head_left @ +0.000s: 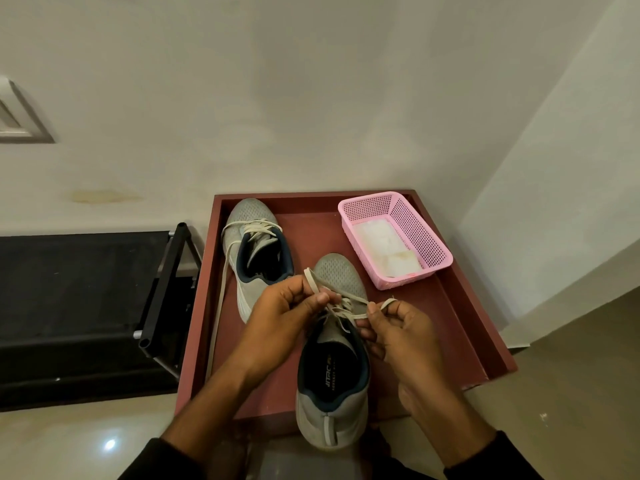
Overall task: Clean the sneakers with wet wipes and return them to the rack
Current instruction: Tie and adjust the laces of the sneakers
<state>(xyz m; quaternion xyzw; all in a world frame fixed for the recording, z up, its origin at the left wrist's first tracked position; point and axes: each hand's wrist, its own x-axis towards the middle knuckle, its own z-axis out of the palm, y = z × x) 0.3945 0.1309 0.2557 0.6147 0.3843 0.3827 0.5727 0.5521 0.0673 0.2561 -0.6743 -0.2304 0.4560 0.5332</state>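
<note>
I see both hands over the near sneaker (334, 375) on the red tray (460, 327): left hand (277, 317) and right hand (401, 334) each pinch a lace loop (349, 299). Second sneaker (256, 251) lies beside it — pink basket (429, 244) holds wipes (384, 247).

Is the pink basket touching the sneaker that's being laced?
Apart. The head view shows bare red tray between the pink basket and the near sneaker.

Grey sneakers (332, 358) upright on tray (460, 327)
</note>
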